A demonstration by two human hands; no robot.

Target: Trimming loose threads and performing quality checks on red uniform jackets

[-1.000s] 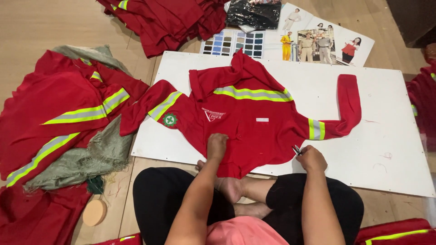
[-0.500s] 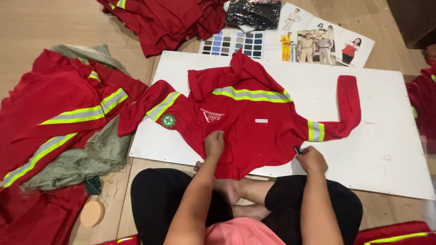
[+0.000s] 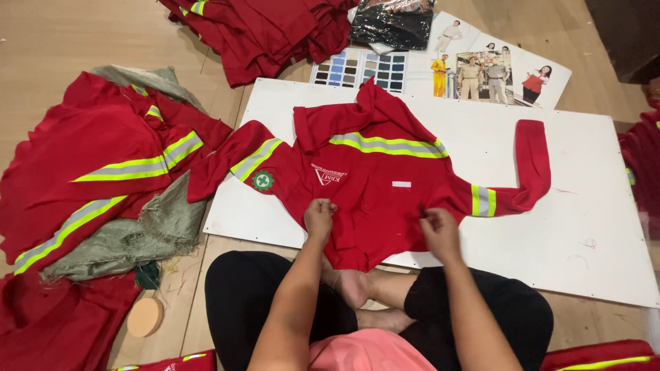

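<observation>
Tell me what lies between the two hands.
In the head view, only red shirt fabric lies between the left hand and right hand, nothing else on it.

This looks like a small garment workshop, set up on a wooden floor (image 3: pixel 62 41) rather than at a tabletop. Red work shirts with reflective yellow-and-grey stripes lie everywhere: one red shirt (image 3: pixel 385 185) is spread flat on a white board (image 3: pixel 591 206), a heap of red uniforms (image 3: pixel 96 172) sits to the left on a greenish woven sack (image 3: pixel 137 237), and a folded stack of red garments (image 3: pixel 268 31) lies at the top. A fabric colour swatch card (image 3: pixel 361 69) and a printed sheet showing people in uniforms (image 3: pixel 495 69) lie beside the board. Loose thread scraps dot the floor near a round tan pad (image 3: pixel 145 317).
</observation>
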